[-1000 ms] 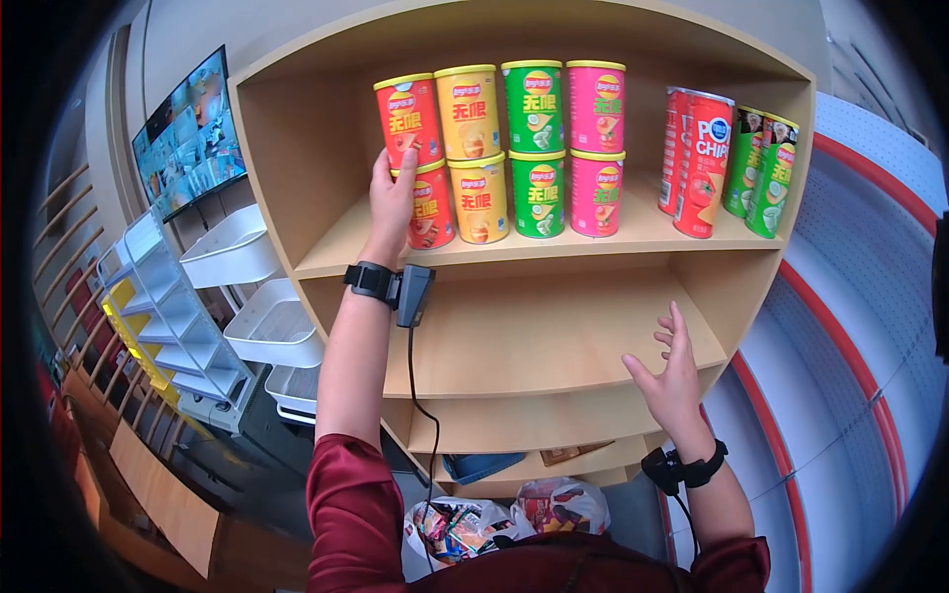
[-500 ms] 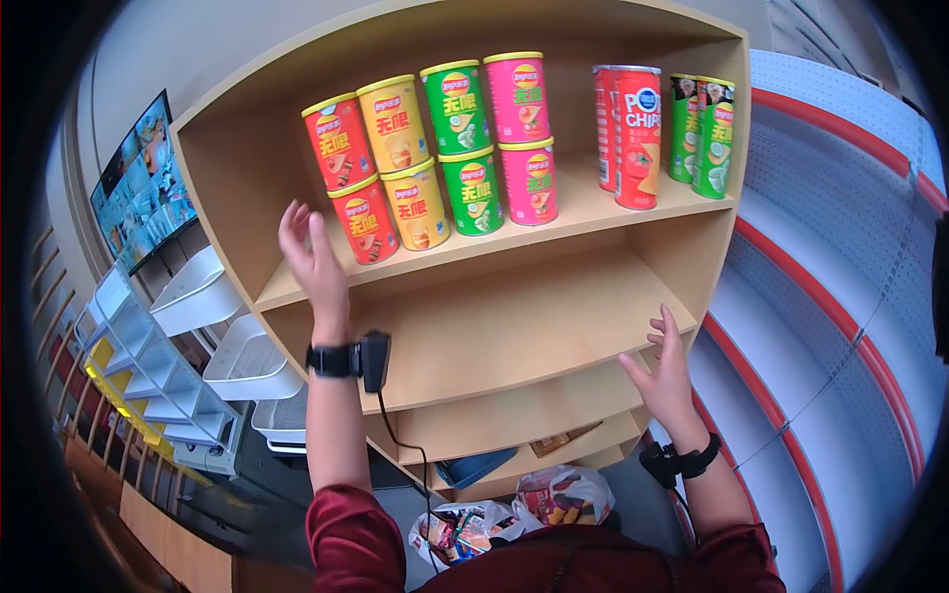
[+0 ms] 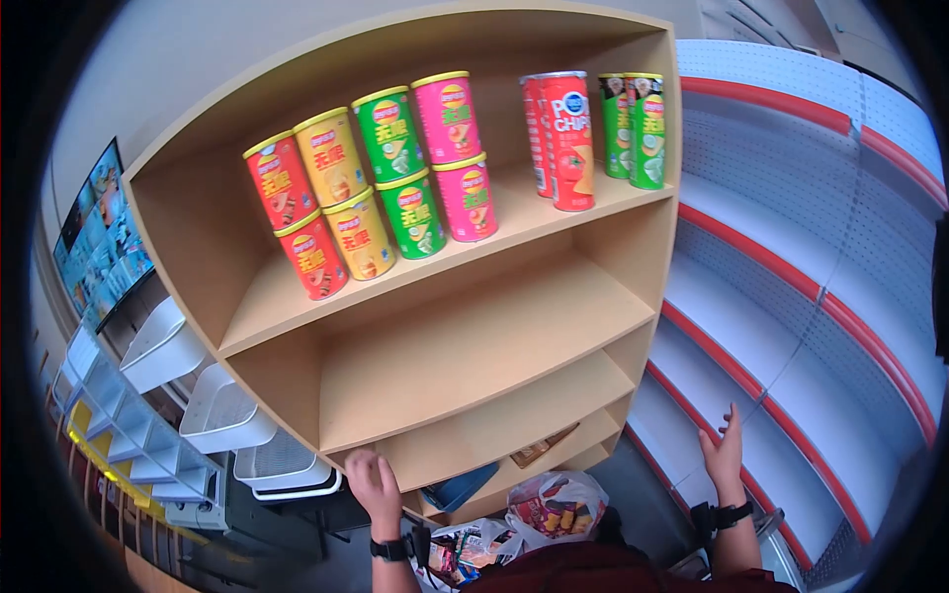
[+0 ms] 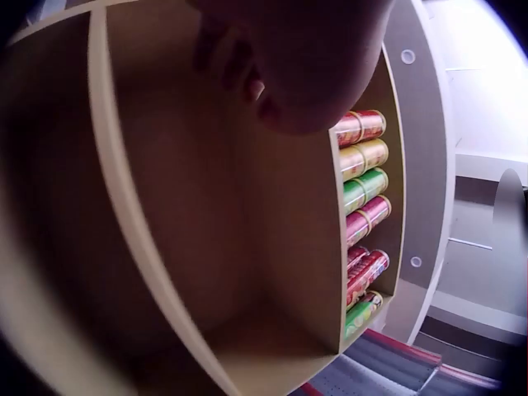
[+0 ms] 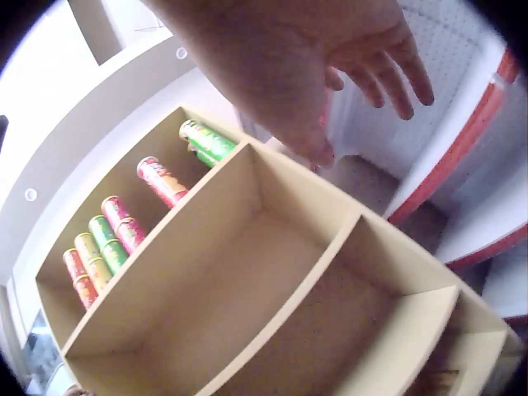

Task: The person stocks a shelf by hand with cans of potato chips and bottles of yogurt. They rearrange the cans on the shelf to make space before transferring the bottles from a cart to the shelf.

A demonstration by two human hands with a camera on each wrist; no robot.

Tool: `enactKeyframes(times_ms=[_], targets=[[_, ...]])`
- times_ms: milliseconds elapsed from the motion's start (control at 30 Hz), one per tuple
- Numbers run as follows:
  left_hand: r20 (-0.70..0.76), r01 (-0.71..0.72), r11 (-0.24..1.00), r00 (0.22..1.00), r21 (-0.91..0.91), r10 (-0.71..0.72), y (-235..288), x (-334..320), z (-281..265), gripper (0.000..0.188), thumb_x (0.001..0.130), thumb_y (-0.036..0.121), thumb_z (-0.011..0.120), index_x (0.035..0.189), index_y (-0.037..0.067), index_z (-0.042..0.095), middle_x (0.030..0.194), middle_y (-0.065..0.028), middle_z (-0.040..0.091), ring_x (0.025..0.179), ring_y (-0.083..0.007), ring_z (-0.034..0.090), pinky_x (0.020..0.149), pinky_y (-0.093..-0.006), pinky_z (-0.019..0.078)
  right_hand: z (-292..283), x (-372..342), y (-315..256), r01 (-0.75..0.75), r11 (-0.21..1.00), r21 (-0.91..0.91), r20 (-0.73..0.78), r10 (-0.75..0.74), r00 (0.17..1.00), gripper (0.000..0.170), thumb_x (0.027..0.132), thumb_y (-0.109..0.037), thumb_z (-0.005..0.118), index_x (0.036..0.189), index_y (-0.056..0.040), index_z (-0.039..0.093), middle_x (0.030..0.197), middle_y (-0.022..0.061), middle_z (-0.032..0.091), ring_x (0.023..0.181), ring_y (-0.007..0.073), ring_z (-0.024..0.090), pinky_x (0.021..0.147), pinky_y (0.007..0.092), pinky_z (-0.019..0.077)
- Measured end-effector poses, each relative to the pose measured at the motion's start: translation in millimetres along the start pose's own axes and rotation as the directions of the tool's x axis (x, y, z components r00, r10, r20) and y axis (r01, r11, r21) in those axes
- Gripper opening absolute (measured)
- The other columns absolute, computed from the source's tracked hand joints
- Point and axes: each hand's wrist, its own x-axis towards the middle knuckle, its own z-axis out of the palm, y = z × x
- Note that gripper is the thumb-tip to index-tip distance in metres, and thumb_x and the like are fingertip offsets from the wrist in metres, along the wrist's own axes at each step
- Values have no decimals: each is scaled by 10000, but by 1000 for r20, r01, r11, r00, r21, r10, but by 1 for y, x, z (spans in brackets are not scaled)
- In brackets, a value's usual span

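My left hand [image 3: 374,484] hangs low in front of the lower shelves, fingers loosely curled and holding nothing. Off to the right, my right hand [image 3: 724,457] is held out with spread fingers, before the white shelving. On the upper shelf stand short chip cans in stacks of two: red cans [image 3: 280,183] at the left, then yellow cans [image 3: 361,237], green cans [image 3: 386,133] and pink cans [image 3: 468,203]. Further right are tall red chip cans [image 3: 568,148] and tall green chip cans [image 3: 647,138]. In the right wrist view my right hand [image 5: 305,58] is apart from the shelf.
A curved wooden shelf unit [image 3: 474,336] fills the middle. White shelving with red edges [image 3: 761,247] stands to its right, white baskets [image 3: 227,415] to its left. Plastic bags of snacks [image 3: 559,504] sit on the floor. A blue tray [image 3: 460,486] lies on a low shelf.
My left hand has left the upper red can and dropped down below the shelf. My right hand has moved lower and right in view. The head view has turned right; the cans stand as before.
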Motion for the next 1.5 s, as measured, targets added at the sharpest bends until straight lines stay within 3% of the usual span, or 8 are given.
enactKeyframes(times_ms=[133,200,467,533,800,1133,1200,1500], targets=[[127,5,998,992,-57,2,0,-30,10,65,769,12,584,828,0,560,867,-148,533,855,-300,536,749,-371,437,-26,-36,53,-123,982,-146,-37,119,992,747,757,-119,677,1370,-18,263,1295,231,430,1191,351,442,977,395,377],[206,10,997,978,-76,6,6,-33,15,62,764,6,584,822,0,562,872,-150,534,853,-300,536,751,-368,436,-34,-53,77,-37,956,-292,-91,11,996,714,767,-121,665,1357,-29,274,1248,230,455,1150,339,479,958,392,403],[194,-76,958,972,-275,133,49,-16,59,44,822,6,566,852,-26,571,904,-144,560,870,-261,554,735,-331,464,-104,-103,92,-206,911,-358,-231,127,965,573,779,-150,652,1285,-21,415,1258,200,479,1167,342,460,976,387,390],[272,-168,926,925,-338,267,41,-18,75,49,832,5,562,862,-32,572,921,-139,568,867,-246,554,754,-325,467,-125,-146,115,-287,843,-455,-316,149,937,512,783,-176,642,1241,-36,462,1200,198,514,1116,344,492,927,393,422],[383,-123,886,869,-446,314,62,-36,105,114,892,59,533,938,-35,578,959,-106,570,865,-205,547,816,-310,466,-225,-211,141,-615,647,-452,-648,236,724,316,769,-201,635,1047,-60,582,1052,155,580,931,351,573,768,428,482],[424,-113,820,812,-561,402,123,-37,146,155,895,98,555,980,-28,588,1020,-111,576,918,-194,556,822,-307,486,-276,-345,208,-924,247,-294,-837,400,373,353,755,-250,637,1052,-65,595,1055,133,601,968,313,585,786,423,487],[375,-156,776,806,-611,458,133,-38,152,150,894,79,550,987,-32,587,1020,-116,580,915,-194,563,806,-301,492,-275,-367,220,-972,120,-199,-784,576,232,372,743,-265,655,1042,-54,586,1045,151,595,968,324,583,786,436,485],[355,-198,750,786,-632,506,135,-33,153,147,891,58,549,998,-37,583,1025,-119,576,919,-195,565,815,-295,494,-225,-372,286,-943,289,-166,-789,534,303,805,689,-454,721,1271,-16,378,1162,224,502,1047,368,530,826,442,469]])
